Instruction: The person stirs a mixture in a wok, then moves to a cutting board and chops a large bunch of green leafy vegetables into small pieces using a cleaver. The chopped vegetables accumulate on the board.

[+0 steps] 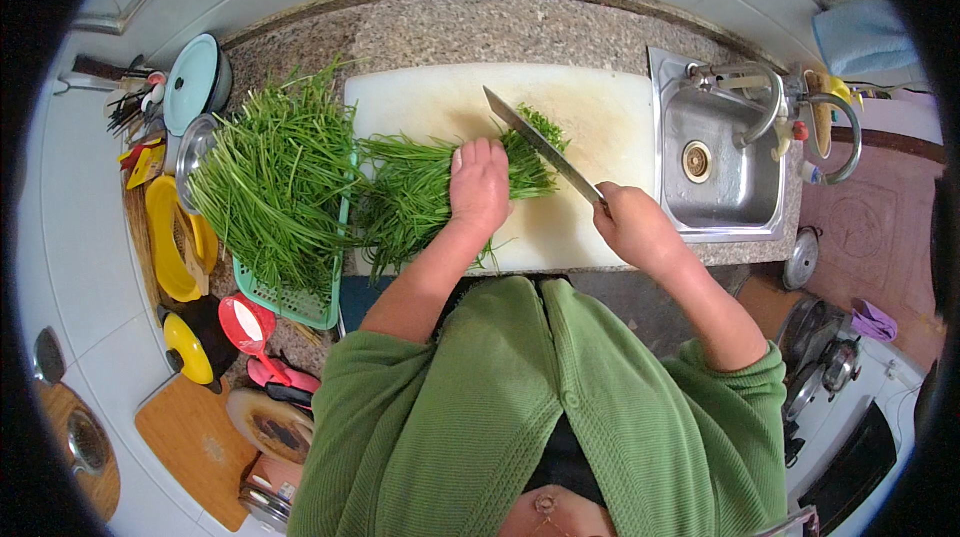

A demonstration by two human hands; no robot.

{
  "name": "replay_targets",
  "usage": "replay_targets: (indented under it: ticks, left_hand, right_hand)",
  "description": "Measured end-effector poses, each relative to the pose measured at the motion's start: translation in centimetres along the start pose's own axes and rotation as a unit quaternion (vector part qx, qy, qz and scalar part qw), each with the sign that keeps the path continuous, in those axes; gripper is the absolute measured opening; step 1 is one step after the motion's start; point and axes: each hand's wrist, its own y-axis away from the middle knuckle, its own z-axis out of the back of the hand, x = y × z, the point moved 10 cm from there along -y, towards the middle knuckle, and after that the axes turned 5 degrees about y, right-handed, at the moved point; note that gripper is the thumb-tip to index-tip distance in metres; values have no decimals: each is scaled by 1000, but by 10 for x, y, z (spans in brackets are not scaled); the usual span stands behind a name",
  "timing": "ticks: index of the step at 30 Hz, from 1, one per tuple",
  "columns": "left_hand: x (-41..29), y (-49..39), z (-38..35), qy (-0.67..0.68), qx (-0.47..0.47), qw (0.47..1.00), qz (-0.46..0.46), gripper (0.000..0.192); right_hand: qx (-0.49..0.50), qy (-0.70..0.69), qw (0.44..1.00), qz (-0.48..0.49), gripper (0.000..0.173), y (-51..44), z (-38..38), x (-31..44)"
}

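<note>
On a white cutting board (607, 109) lies a bunch of long green chives (412, 192), probably garlic chives. My left hand (481, 180) presses down on the bunch near its right end, fingers together. My right hand (634, 225) grips the handle of a kitchen knife (544, 147), whose blade slants up and left across the bunch, just right of my left fingers. Short chopped pieces (544, 124) lie beside the blade. A larger heap of uncut chives (277, 184) fills a green plastic basket (289, 300) at the board's left; some stalks reach the board.
A steel sink (720, 162) with a curved faucet (769, 101) adjoins the board's right side. Left of the basket stand a yellow plastic container (165, 237), a metal bowl (196, 154) and a red scoop (244, 323) with white contents. A wooden board (195, 447) is at lower left.
</note>
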Motion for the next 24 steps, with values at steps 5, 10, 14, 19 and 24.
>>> replay_targets:
  ticks: [5,10,14,19,24]
  left_hand:
    - [5,0,-13,5,16,1000,7,76]
    - [4,-2,-14,2,2,1000,2,69]
    - [2,-1,-14,6,-3,1000,1,69]
    - [6,-2,-12,11,14,1000,18,73]
    - [7,-2,-12,7,30,999,31,76]
  right_hand:
    - [45,18,999,3,18,-10,-10,-3]
    - [49,26,998,-7,17,-25,-35,-13]
    - [2,15,999,-52,17,-33,-71,-29]
    - [-46,7,999,-14,19,-37,-56,-30]
    - [-27,5,1000,-12,19,-12,-6,-9]
